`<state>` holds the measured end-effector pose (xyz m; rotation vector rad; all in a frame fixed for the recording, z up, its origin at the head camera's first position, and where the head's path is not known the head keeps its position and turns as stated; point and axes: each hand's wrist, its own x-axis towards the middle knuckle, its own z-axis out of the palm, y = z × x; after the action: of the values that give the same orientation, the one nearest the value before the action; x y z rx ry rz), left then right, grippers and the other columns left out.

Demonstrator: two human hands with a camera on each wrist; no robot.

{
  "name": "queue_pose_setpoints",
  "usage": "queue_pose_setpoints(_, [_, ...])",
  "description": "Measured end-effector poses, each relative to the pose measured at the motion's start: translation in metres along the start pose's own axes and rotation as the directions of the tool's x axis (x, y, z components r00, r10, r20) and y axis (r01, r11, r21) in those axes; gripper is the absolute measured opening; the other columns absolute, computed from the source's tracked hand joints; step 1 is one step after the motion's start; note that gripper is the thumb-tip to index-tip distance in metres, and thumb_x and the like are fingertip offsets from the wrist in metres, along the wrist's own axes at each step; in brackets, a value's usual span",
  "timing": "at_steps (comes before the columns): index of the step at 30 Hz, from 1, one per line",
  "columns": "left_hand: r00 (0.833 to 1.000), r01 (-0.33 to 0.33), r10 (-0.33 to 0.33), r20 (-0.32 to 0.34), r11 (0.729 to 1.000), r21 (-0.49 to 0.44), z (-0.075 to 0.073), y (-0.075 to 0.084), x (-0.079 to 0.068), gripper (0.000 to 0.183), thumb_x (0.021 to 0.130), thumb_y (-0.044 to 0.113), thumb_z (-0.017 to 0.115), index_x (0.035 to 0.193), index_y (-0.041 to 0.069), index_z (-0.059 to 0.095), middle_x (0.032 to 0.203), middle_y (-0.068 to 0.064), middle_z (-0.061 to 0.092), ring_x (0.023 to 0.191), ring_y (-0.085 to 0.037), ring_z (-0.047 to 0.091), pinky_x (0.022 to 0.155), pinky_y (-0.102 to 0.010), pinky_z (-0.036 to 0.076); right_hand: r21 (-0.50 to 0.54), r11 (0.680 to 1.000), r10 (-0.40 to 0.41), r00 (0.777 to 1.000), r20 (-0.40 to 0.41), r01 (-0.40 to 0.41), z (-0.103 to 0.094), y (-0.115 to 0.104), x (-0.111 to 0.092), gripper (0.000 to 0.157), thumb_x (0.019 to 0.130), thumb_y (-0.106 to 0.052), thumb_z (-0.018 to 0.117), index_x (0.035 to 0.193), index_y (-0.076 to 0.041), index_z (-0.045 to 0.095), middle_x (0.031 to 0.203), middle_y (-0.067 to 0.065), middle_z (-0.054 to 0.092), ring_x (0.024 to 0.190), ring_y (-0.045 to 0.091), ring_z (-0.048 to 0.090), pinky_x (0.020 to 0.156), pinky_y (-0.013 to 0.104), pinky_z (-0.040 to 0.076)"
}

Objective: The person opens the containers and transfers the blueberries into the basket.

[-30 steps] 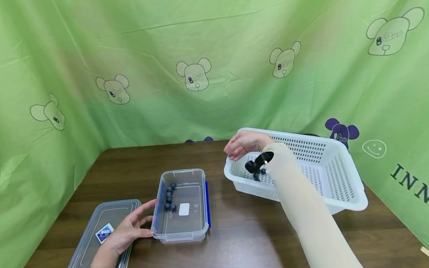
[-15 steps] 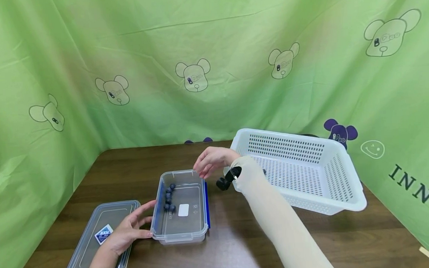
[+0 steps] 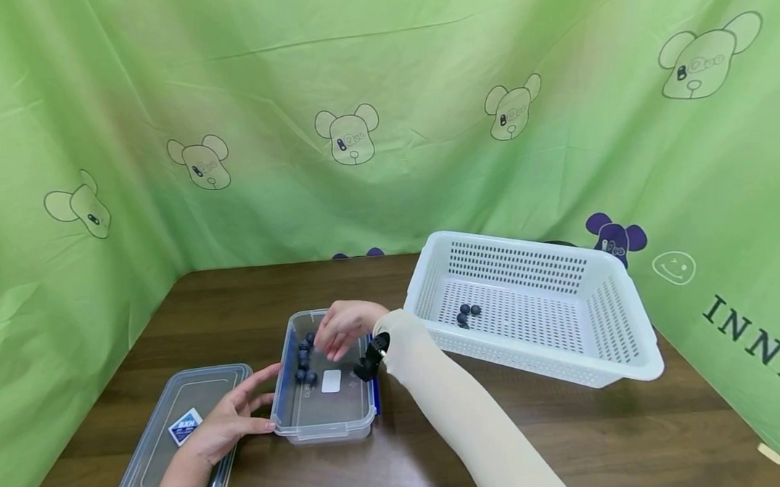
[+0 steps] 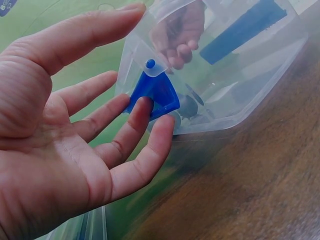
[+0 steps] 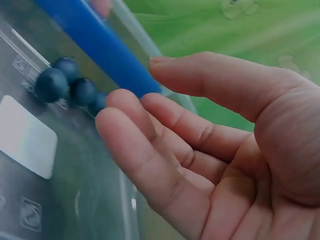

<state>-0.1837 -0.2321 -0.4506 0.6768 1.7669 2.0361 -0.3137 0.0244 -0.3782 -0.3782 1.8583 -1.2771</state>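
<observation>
A clear plastic food box [image 3: 326,426] with blue side clasps holds several blueberries [image 3: 310,378] along its left side. My left hand [image 3: 231,422] rests against the box's left side; in the left wrist view its fingers spread around a blue clasp [image 4: 155,92]. Over the box's far part hangs my right hand [image 3: 346,328], thumb apart from its loosely bent fingers. No blueberry shows between them in the right wrist view, where blueberries [image 5: 51,85] lie beyond the fingertips. Several more blueberries [image 3: 465,310] sit in a white perforated basket [image 3: 532,361] to the right.
The box's lid [image 3: 152,406], with a blue and white label, lies flat at the left, partly under my left forearm. Brown wooden table [image 3: 406,453] surface runs between box and basket. A green printed curtain [image 3: 265,220] closes off the back and sides.
My right hand has moved left from over the basket to over the box, and its fingers now reach down inside the rim. Blueberries in the basket are uncovered. The left hand stays put.
</observation>
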Motion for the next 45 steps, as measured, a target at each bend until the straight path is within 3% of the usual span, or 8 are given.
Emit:
queue_pose_setpoints(6, [1.000,0.006,-0.006,0.000,1.000,0.002,0.000,0.000,0.000,0.072,0.085,-0.004,0.070,0.149,0.022,0.047,0.142,0.019,0.044,0.117,-0.019,0.054,0.088,-0.031,0.052,-0.024,0.998,0.054,0.999,0.002,-0.054,0.013,0.004,0.009,0.005,0.086,0.006,0.068,0.082,0.003,0.068,0.071,0.015,0.064,0.060,0.021,0.064,0.056,0.028,0.056])
queue_pose_setpoints(15, [1.000,-0.012,0.012,0.020,1.000,-0.017,0.000,-0.001,0.000,0.073,0.085,-0.006,0.069,0.149,0.021,0.047,0.143,0.018,0.044,0.118,-0.018,0.055,0.087,-0.030,0.053,-0.085,0.989,0.114,0.989,-0.095,-0.122,0.029,0.011,0.013,0.011,0.081,-0.003,0.078,0.077,0.000,0.069,0.067,0.016,0.064,0.056,0.020,0.062,0.055,0.029,0.057])
queue_pose_setpoints(30, [0.998,-0.040,0.042,0.042,0.998,-0.040,0.000,0.000,-0.001,0.073,0.084,-0.006,0.069,0.149,0.018,0.046,0.145,0.016,0.044,0.118,-0.019,0.055,0.086,-0.029,0.053,-0.100,0.993,0.055,0.994,-0.093,-0.064,0.041,0.008,0.007,0.005,0.081,0.008,0.070,0.077,0.007,0.072,0.067,0.018,0.067,0.055,0.020,0.064,0.060,0.032,0.058])
queue_pose_setpoints(45, [0.999,-0.035,0.036,0.033,0.999,-0.032,0.000,0.000,0.000,0.073,0.084,-0.006,0.069,0.149,0.019,0.047,0.144,0.015,0.044,0.117,-0.020,0.055,0.086,-0.029,0.053,-0.135,0.990,0.018,0.995,-0.095,-0.030,0.042,0.009,0.005,0.009,0.080,0.011,0.068,0.073,0.006,0.070,0.064,0.016,0.066,0.055,0.018,0.064,0.060,0.029,0.058])
